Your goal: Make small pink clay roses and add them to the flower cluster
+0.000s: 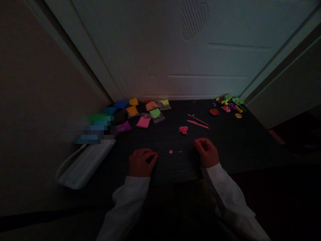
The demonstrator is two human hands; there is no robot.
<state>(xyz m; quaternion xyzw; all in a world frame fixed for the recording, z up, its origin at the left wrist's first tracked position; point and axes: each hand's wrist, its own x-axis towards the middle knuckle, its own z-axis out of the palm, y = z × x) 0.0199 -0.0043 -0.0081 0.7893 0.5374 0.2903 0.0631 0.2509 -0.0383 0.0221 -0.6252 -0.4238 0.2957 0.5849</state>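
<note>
My left hand (142, 163) rests low over the dark table, thumb and forefinger pinched together. Anything between those fingertips is too small to make out. To its right lie a flat pink clay disc (171, 152) and a tiny pink clay ball (180, 152), neither touched by a hand. My right hand (207, 154) is curled beyond the ball, its fingertips also closed; what they hold, if anything, is hidden. Farther back sits a cluster of small pink clay pieces (183, 130). Behind it are a thin pink modelling stick (198, 119) and a pink clay knife (197, 124).
Bags of coloured clay, including pink (143, 121) and green (155, 114), line the back left. A white power strip (87, 164) lies at the left edge. At the back right are a red clay lump (214, 112), a yellow disc (238, 115) and colourful clay figures (227, 99).
</note>
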